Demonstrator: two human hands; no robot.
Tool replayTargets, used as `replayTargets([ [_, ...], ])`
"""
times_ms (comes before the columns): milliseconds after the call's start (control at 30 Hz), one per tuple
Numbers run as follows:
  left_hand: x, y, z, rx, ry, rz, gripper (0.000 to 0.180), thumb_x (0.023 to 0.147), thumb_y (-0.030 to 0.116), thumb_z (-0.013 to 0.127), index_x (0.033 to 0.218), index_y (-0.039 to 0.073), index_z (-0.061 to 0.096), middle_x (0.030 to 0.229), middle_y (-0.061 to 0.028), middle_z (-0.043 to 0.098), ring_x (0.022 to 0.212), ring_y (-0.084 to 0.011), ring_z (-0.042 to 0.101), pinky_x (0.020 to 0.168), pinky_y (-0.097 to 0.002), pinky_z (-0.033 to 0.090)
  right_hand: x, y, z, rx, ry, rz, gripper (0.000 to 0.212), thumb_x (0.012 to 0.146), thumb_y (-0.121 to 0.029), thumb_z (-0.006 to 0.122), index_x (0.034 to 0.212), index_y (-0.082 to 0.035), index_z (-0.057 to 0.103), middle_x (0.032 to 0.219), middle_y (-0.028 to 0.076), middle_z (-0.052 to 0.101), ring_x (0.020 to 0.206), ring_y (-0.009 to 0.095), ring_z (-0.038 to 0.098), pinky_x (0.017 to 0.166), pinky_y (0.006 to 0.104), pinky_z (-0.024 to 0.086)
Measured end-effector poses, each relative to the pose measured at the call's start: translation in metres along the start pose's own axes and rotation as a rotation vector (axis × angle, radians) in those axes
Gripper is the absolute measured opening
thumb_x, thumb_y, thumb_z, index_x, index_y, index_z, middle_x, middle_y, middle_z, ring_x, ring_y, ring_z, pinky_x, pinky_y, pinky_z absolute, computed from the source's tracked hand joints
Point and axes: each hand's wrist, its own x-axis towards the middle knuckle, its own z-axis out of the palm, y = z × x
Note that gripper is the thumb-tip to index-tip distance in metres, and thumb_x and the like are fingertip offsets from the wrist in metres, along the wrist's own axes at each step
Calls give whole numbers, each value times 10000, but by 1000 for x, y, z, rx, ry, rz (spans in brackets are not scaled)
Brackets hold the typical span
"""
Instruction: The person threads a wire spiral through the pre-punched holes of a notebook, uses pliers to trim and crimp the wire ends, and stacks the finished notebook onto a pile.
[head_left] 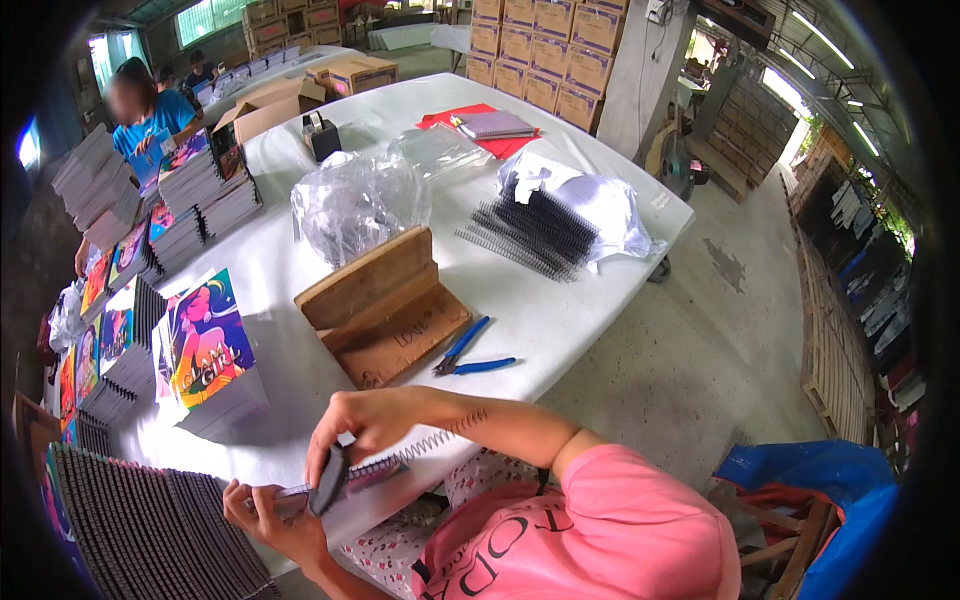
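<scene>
My left hand (275,515) is closed at the left end of a thin notebook (375,473), held edge-on over the table's near edge. My right hand (365,428) is bent over the same notebook, fingers closed round a dark oval piece (330,482) whose kind I cannot make out. A dark wire coil (435,440) runs along the notebook's edge, and its loose end sticks out to the right under my right forearm. Just beyond my hands lie blue-handled cutters (472,352), jaws toward a wooden L-shaped stand (390,320).
Bound notebooks (150,520) are stacked at the near left, beside a colourful-covered stack (215,350). Black coils (540,230) lie on white wrapping; clear plastic bags (362,200) sit mid-table. A co-worker (150,120) stands behind stacks at far left. Cartons (545,55) rise behind the table.
</scene>
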Motion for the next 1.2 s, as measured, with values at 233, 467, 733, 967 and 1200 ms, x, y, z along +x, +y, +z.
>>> replayTargets([
  [233, -2, -1, -3, -28, -11, 17, 611, 422, 440, 842, 728, 33, 504, 1039, -123, 409, 1170, -394, 367, 901, -555, 334, 14, 0, 5, 32, 45, -132, 448, 622, 130, 577, 1041, -8, 657, 1033, 157, 658, 955, 184, 623, 847, 274, 472],
  [467, -3, -3, 0, -95, 12, -57, 527, 556, 382, 810, 724, 30, 456, 1173, -153, 373, 1245, -386, 320, 982, -543, 307, 29, 10, -7, -87, -88, 142, 438, 624, 133, 585, 1019, -35, 673, 1033, 118, 667, 954, 200, 632, 804, 289, 489],
  [733, -5, -6, 2, -195, 45, -81, 710, 454, 435, 853, 848, 29, 425, 1174, -143, 361, 987, -257, 414, 761, -351, 383, 31, 48, -10, -232, 95, 117, 436, 627, 90, 621, 1041, -41, 670, 1036, 133, 663, 968, 250, 631, 853, 319, 480],
  [967, 0, -10, 1, -197, 85, -45, 660, 476, 459, 852, 820, 93, 424, 1016, -83, 375, 1035, -276, 401, 715, -336, 339, 41, 52, -15, -207, 36, 48, 398, 649, 45, 643, 1040, -25, 661, 991, 140, 672, 919, 207, 647, 796, 307, 502],
  [1200, -6, -14, 3, -496, 89, -287, 861, 386, 316, 913, 1000, 115, 344, 1096, -83, 362, 1030, -175, 387, 826, -289, 356, 62, 33, -1, -109, 29, -99, 464, 620, 94, 594, 1057, -48, 654, 963, 134, 681, 844, 174, 661, 761, 277, 507],
])
